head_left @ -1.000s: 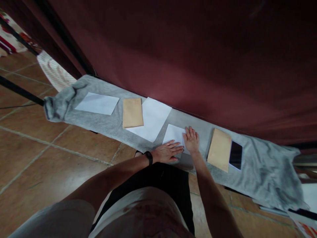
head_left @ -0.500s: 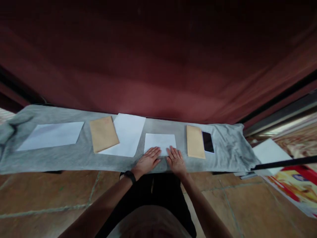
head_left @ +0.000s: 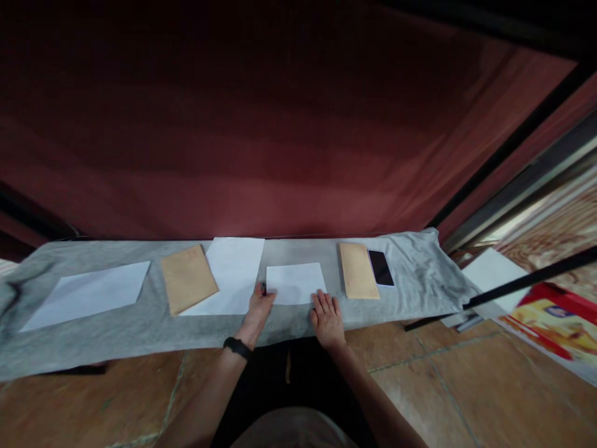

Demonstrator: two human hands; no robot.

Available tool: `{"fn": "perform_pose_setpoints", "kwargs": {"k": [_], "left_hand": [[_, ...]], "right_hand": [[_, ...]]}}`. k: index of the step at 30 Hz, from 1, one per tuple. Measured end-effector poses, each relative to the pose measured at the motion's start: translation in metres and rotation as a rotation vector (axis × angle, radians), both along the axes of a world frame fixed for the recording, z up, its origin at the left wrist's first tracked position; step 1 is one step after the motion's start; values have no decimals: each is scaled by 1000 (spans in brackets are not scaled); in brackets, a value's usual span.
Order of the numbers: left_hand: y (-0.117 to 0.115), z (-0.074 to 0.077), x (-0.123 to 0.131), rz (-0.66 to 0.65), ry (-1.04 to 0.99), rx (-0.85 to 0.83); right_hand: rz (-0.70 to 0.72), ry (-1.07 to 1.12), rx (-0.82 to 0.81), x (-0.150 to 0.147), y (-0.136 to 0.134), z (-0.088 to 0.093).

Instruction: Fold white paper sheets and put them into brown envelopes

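Observation:
A folded white paper (head_left: 295, 283) lies on the grey cloth (head_left: 140, 323) in front of me. My left hand (head_left: 258, 306), with a black band on its wrist, is at the paper's left edge. Its fingers are drawn together there, beside a small dark spot I cannot make out. My right hand (head_left: 326, 312) lies flat with fingers spread, its fingertips touching the paper's near right corner.
On the cloth, from the left: a white sheet (head_left: 88, 292), a tan envelope (head_left: 188, 278) overlapping a larger white sheet (head_left: 233, 267), then another tan envelope (head_left: 357, 270) beside a dark phone (head_left: 380, 268). A dark red curtain (head_left: 280, 137) hangs behind. Papers and a black bar (head_left: 527, 283) lie on the tiled floor at right.
The view has swung to face the cloth squarely. My left hand has slid from the paper's near edge to its left edge and drawn its fingers together; my right hand has shifted toward the near right corner.

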State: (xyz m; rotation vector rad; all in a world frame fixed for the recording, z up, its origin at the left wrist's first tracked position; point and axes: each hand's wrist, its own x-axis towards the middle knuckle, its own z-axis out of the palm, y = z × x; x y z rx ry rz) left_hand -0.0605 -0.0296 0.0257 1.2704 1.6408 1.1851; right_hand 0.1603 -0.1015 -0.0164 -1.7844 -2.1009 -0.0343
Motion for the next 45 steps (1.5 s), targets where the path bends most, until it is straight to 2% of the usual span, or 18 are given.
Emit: {"fn": "perform_pose_setpoints", "kwargs": {"k": [5, 8, 11, 14, 16, 18, 20, 23, 25, 28, 30, 32, 34, 36, 39, 41, 43, 45], "left_hand": [[-18, 21, 20, 95, -470, -266], [-33, 37, 32, 48, -667, -258], [-40, 50, 31, -23, -771, -196], [-39, 59, 18, 68, -722, -138], [-37, 63, 7, 117, -658, -126], [-34, 67, -1, 77, -596, -120], [-31, 72, -7, -16, -503, -103], [-24, 82, -11, -144, -353, -116], [-17, 90, -12, -164, -317, -100], [-6, 100, -12, -170, -297, 3], [0, 101, -12, -204, -264, 97], [2, 94, -13, -238, -218, 197], [1, 76, -15, -267, -164, 275], [-4, 50, -18, -288, -100, 307], [-17, 8, -21, -314, 54, 276], [-29, -13, -23, -324, 169, 250], [-40, -26, -24, -334, 277, 249], [-48, -32, -25, -328, 357, 266]], "right_hand": [[98, 145, 40, -15, 4, 8], [135, 321, 31, -26, 12, 23], [82, 602, -14, -30, 25, 46], [5, 996, -55, -25, 36, 72], [28, 1257, -122, -20, 40, 87], [72, 1453, -228, -16, 40, 98], [96, 1575, -319, -14, 39, 105], [95, 1646, -364, -12, 41, 111], [95, 1614, -348, -8, 47, 117], [107, 1469, -245, 1, 59, 126], [119, 1343, -132, 7, 66, 131], [153, 1211, -34, 12, 67, 127], [198, 1087, 22, 16, 63, 114], [221, 972, 29, 18, 55, 92], [212, 805, -48, 19, 37, 54], [208, 707, -89, 21, 25, 34], [202, 626, -101, 23, 17, 22], [194, 560, -101, 25, 15, 17]]}}
